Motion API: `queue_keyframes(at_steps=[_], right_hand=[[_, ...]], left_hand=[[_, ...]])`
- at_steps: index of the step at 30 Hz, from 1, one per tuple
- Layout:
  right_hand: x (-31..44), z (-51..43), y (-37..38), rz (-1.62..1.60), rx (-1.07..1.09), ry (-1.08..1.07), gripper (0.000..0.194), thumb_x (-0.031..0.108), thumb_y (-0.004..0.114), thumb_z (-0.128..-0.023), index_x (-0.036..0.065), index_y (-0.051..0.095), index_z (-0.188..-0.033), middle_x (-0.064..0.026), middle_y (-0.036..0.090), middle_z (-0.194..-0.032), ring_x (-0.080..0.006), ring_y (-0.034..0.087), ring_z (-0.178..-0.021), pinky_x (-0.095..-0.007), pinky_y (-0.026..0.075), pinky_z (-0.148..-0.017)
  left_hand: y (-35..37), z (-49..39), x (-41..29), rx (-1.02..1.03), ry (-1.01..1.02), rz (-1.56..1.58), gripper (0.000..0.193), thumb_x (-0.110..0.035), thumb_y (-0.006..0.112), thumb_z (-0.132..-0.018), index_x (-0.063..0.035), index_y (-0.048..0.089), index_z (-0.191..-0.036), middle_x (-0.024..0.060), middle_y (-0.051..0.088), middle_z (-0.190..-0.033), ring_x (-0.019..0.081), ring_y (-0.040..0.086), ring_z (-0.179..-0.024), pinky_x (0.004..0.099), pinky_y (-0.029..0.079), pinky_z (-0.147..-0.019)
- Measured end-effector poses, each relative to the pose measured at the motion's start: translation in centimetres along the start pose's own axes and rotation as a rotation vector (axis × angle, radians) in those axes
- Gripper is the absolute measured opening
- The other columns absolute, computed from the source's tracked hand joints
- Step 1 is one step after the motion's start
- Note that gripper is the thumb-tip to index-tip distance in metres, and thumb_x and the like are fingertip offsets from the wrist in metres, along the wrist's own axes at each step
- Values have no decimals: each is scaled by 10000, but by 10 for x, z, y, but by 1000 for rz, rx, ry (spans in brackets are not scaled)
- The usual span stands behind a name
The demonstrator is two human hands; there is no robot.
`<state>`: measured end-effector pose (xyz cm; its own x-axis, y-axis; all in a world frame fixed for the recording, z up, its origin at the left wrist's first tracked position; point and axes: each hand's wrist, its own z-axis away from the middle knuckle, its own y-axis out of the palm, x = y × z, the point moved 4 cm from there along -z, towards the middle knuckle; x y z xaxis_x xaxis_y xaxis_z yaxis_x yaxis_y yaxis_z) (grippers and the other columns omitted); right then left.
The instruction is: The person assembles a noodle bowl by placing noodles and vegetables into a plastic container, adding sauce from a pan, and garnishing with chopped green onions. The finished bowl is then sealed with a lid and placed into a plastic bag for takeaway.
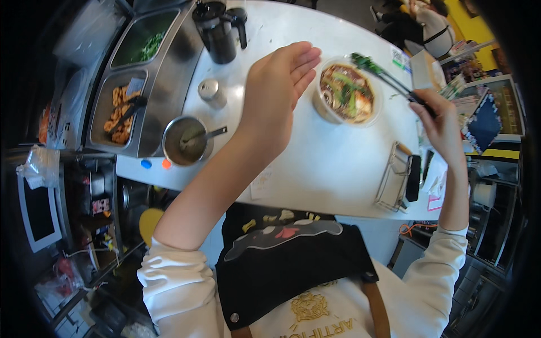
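A clear round plastic bowl [379,110] of soup, with dark broth and leafy greens, stands on the white table. My right hand [437,116] is shut on the dark handle of a pair of tongs [397,85]. Chopped greens [364,63] sit at the tongs' tips, over the bowl's far rim. Left of the bowl, my left hand [281,78] is raised above the table, fingers stretched towards the bowl. Nothing shows in it; its thumb and much of its palm are hidden.
At left are a steel pan of greens [152,45], a pan of fried pieces [119,116], a steel pot with a ladle [185,141], a can [210,92] and a dark pitcher [217,36]. A wire rack [393,177] stands front right. A person [431,27] is beyond the table.
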<state>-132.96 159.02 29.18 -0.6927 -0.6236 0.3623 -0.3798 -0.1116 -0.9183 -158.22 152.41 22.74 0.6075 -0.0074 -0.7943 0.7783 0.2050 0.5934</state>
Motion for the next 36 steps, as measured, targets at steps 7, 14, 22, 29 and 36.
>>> queue_keyframes(at_steps=[7, 14, 22, 29, 36], right_hand=[[-37, 15, 9, -67, 11, 180, 217, 105, 615, -847, -73, 590, -968, -75, 565, -737, -98, 464, -644, -231, 398, -579], [-31, 13, 10, -11, -27, 118, 226, 108, 620, -833, -63, 589, -977, -120, 604, -767, -151, 542, -670, -276, 432, -610], [-22, 20, 6, 107, 50, 116, 265, 192, 621, -823, -21, 572, -974, -126, 564, -783, -253, 564, -617, -321, 442, -560], [-22, 28, 17, 160, 142, 91, 244, 106, 637, -801, -25, 547, -986, -120, 554, -799, -249, 575, -602, -316, 449, -548], [-29, 44, 14, 177, 98, 155, 219, 142, 642, -790, 4, 573, -946, -101, 570, -776, -265, 581, -589, -334, 452, -548]], left_hand=[[-49, 96, -43, -4, 24, -198, 434, -257, 346, -944, 87, 483, -1171, 240, 579, -1096, 339, 573, -1049, 396, 451, -929], [-101, 153, -52, -260, 160, -123, 400, -224, 369, -939, 107, 482, -1133, 231, 604, -1009, 321, 627, -920, 362, 513, -795], [-105, 147, -41, -282, 133, -132, 353, -197, 389, -945, 81, 484, -1140, 188, 608, -998, 263, 636, -893, 323, 539, -759], [-85, 133, -41, -277, 103, -219, 369, -221, 405, -918, 92, 493, -1092, 188, 604, -938, 267, 640, -830, 317, 523, -723], [-86, 133, -60, -210, 142, -218, 345, -216, 425, -931, 70, 491, -1112, 164, 591, -954, 230, 632, -849, 306, 530, -732]])
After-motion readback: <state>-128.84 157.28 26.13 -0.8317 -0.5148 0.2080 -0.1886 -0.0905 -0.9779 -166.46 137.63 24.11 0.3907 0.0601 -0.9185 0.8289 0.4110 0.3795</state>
